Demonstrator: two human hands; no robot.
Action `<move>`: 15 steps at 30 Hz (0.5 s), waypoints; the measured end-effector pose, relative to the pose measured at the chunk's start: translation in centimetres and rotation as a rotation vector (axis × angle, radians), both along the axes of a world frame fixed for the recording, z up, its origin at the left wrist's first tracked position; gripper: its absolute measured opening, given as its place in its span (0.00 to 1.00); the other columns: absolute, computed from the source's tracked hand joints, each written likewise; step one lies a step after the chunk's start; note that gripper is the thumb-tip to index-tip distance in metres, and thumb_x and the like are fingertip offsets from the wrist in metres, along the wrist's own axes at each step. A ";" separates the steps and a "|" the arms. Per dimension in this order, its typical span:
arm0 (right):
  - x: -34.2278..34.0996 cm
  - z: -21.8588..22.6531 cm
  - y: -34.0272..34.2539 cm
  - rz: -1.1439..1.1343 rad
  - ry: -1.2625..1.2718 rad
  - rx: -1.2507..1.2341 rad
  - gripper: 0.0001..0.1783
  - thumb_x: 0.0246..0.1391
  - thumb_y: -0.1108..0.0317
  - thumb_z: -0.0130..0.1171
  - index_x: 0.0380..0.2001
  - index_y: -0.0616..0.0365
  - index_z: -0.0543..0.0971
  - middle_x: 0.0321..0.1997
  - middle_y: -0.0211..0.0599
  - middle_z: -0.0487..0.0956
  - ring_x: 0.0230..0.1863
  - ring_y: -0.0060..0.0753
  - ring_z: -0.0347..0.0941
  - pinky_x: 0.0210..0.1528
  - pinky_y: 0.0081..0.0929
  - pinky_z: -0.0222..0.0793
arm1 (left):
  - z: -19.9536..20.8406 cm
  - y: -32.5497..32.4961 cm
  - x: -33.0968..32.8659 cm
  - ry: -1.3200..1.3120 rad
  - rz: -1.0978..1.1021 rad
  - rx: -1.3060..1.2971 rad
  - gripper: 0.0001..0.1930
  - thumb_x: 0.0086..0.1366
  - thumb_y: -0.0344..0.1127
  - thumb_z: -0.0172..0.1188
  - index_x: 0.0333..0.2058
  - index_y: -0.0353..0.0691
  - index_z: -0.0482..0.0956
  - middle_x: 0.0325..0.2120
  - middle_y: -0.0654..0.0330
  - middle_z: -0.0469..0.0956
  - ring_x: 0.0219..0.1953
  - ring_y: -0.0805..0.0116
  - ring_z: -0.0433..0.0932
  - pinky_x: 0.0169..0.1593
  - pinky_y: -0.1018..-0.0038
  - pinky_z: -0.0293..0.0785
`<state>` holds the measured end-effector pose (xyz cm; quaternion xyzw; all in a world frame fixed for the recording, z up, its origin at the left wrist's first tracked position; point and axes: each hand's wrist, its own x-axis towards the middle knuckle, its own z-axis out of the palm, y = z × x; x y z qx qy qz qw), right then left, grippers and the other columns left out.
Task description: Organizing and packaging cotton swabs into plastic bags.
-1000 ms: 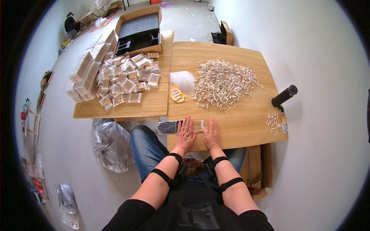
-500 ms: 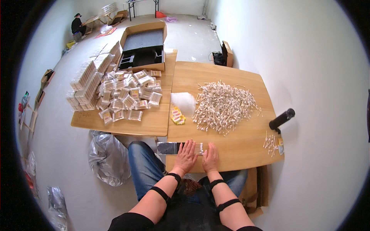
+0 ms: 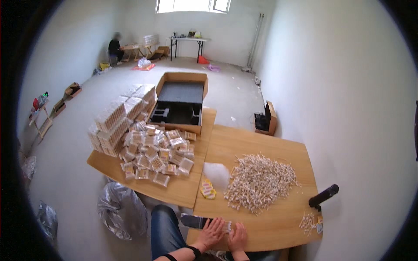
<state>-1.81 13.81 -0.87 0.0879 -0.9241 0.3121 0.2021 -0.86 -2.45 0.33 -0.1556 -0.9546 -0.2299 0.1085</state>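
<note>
My left hand (image 3: 210, 232) lies flat, fingers stretched out, over a clear plastic sleeve with a dark, flat, rounded piece (image 3: 192, 221) at the near edge of the right table. White tips of cotton swabs (image 3: 228, 225) show at the sleeve's right end, between my hands. My right hand (image 3: 237, 236) rests open beside that end, fingers on the tabletop; I see nothing held in it. The middle of the sleeve is hidden under my left hand. Beyond lies a big heap of loose cotton swabs (image 3: 261, 183), with clear bags (image 3: 216, 174) and yellow-and-white cards (image 3: 208, 190) to its left.
Packed swab bags (image 3: 161, 179) are heaped on the left table, before stacked packs (image 3: 114, 126) and an open carton (image 3: 204, 102). A black cylinder (image 3: 324, 196) stands at the right edge near a few swabs (image 3: 307, 222). A person (image 3: 115, 48) sits far off.
The view has tilted up, so the tables and my hands sit lower and the window and back table show. My hands stay at the sleeve, barely changed.
</note>
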 end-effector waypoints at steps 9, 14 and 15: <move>-0.3 0.7 -0.1 0.042 -0.007 0.037 0.22 0.54 0.64 0.54 0.51 0.62 0.71 0.53 0.51 0.73 0.60 0.56 0.65 0.64 0.52 0.56 | -1.2 0.1 -0.2 0.022 -0.015 0.010 0.31 0.66 0.50 0.52 0.64 0.41 0.62 0.67 0.54 0.58 0.68 0.58 0.57 0.69 0.54 0.47; -0.2 1.3 -0.4 0.016 -0.008 0.083 0.23 0.54 0.62 0.54 0.51 0.62 0.71 0.53 0.49 0.73 0.60 0.55 0.65 0.65 0.54 0.54 | -0.5 0.2 -0.3 -0.038 -0.012 -0.006 0.31 0.67 0.51 0.51 0.64 0.41 0.62 0.67 0.53 0.58 0.68 0.59 0.57 0.68 0.53 0.48; 0.0 1.1 -0.4 0.014 -0.013 0.080 0.23 0.54 0.62 0.54 0.51 0.62 0.71 0.53 0.49 0.73 0.60 0.55 0.65 0.65 0.54 0.54 | -0.4 0.1 -0.2 -0.054 -0.012 -0.013 0.31 0.67 0.51 0.50 0.64 0.42 0.62 0.67 0.54 0.58 0.68 0.60 0.56 0.69 0.54 0.47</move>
